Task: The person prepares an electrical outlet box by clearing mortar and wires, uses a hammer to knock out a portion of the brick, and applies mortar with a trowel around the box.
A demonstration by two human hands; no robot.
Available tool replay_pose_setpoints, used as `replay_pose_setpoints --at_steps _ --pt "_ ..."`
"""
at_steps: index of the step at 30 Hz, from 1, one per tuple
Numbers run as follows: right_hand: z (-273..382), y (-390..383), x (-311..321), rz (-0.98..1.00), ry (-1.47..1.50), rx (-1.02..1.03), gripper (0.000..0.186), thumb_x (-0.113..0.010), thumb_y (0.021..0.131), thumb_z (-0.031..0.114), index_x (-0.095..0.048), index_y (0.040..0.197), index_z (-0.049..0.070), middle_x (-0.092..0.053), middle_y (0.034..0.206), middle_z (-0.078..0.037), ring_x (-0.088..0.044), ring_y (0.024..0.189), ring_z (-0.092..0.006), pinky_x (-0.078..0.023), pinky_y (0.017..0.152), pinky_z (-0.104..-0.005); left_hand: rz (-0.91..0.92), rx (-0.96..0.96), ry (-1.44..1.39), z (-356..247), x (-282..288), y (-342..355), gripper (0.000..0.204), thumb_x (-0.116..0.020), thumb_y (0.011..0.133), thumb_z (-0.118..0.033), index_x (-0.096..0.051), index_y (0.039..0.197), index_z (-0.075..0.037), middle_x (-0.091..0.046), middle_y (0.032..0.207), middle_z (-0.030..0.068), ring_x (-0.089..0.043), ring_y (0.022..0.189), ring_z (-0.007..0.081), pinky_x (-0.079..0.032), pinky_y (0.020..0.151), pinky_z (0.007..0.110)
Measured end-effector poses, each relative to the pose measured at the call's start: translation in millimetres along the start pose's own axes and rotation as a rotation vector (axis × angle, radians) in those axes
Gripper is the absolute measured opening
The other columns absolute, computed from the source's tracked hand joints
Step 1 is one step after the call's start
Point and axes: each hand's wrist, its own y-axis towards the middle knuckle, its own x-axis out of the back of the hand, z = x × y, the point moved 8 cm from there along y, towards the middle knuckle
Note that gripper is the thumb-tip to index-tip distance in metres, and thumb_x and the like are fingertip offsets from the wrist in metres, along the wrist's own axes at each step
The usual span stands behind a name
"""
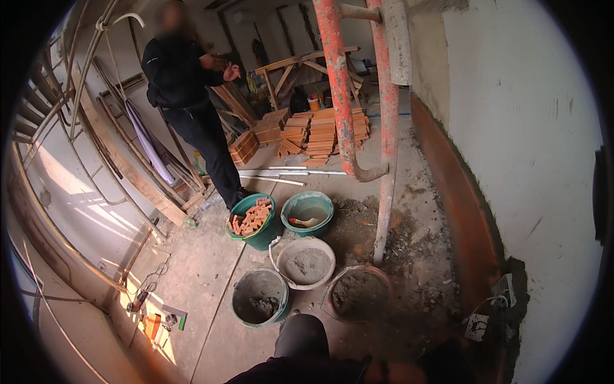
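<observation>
Neither of my hands shows clearly; my dark-clothed knee (302, 337) rises at the lower edge, with dim shapes to its right too dark to make out. Just ahead of the knee stands a bucket of dark mortar (281, 315). Beside it on the right is a round tub (387, 280) holding more mortar. Behind them sits a pale bucket (330, 256) filled with grey mortar, its handle tipped to the left. Farther back, a green bucket (274, 240) holds broken brick pieces (254, 217). Next to that, another green bucket (327, 227) contains greyish water and a brush (303, 223).
A person (185, 96) in dark clothes stands beyond the buckets. Red scaffold poles (338, 83) rise ahead, near the right wall (518, 128). Stacked bricks (320, 133) lie at the back. A corded power tool (136, 303) and orange pieces (152, 326) lie left. Rubble (416, 243) covers the right-hand floor.
</observation>
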Motion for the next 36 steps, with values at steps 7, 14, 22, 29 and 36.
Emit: replay_pose_setpoints --at_steps 7,14,22,29,36 --pt "-16.3 -86.2 17.8 -0.236 0.127 0.077 0.036 -0.048 0.102 0.023 -0.061 0.131 0.005 -0.067 0.116 -0.016 -0.067 0.103 -0.0301 -0.053 0.092 -0.0447 0.056 -0.128 -0.229 -4.8 -24.6 -33.1 0.05 -0.057 0.1 -0.046 -0.068 0.113 0.001 -0.067 0.108 0.0259 -0.064 0.101 0.0421 -0.05 0.09 0.052" --pt "131.8 -121.6 212.8 -0.058 0.648 0.145 0.025 -0.063 0.099 0.022 -0.06 0.111 0.0 -0.067 0.095 -0.023 -0.066 0.09 -0.0431 -0.051 0.076 -0.0464 0.314 0.089 -0.134 16.3 -59.1 -66.3 0.046 -0.074 0.079 -0.045 -0.068 0.108 -0.01 -0.068 0.106 0.0109 -0.065 0.105 0.0311 -0.048 0.092 0.044" --pt "159.7 -92.6 158.0 0.166 0.473 0.216 0.033 -0.05 0.105 0.033 -0.064 0.101 0.003 -0.065 0.092 -0.023 -0.064 0.091 -0.0419 -0.049 0.081 -0.0484 0.107 0.023 -0.06 -13.0 -38.4 -99.2 0.017 -0.063 0.084 -0.026 -0.074 0.083 -0.013 -0.07 0.082 0.0051 -0.066 0.088 0.0237 -0.047 0.089 0.043" --pt "145.4 -134.1 248.0 -0.181 0.079 0.109 0.033 -0.054 0.102 0.037 -0.064 0.104 0.006 -0.068 0.087 -0.021 -0.066 0.085 -0.0433 -0.051 0.073 -0.0521 0.004 -0.013 0.232 -26.8 -29.5 -128.5 0.02 -0.059 0.086 -0.021 -0.075 0.085 -0.009 -0.071 0.085 0.0066 -0.067 0.09 0.0232 -0.045 0.084 0.039" --pt "217.7 -81.2 289.9 -0.246 -0.435 0.117 0.029 -0.058 0.099 0.036 -0.067 0.102 0.009 -0.07 0.078 -0.014 -0.07 0.076 -0.0347 -0.055 0.067 -0.0464 -0.011 -0.155 0.228 -47.2 -43.5 -145.2 0.023 -0.061 0.083 -0.021 -0.077 0.085 -0.006 -0.071 0.084 0.0067 -0.066 0.087 0.024 -0.044 0.082 0.039"
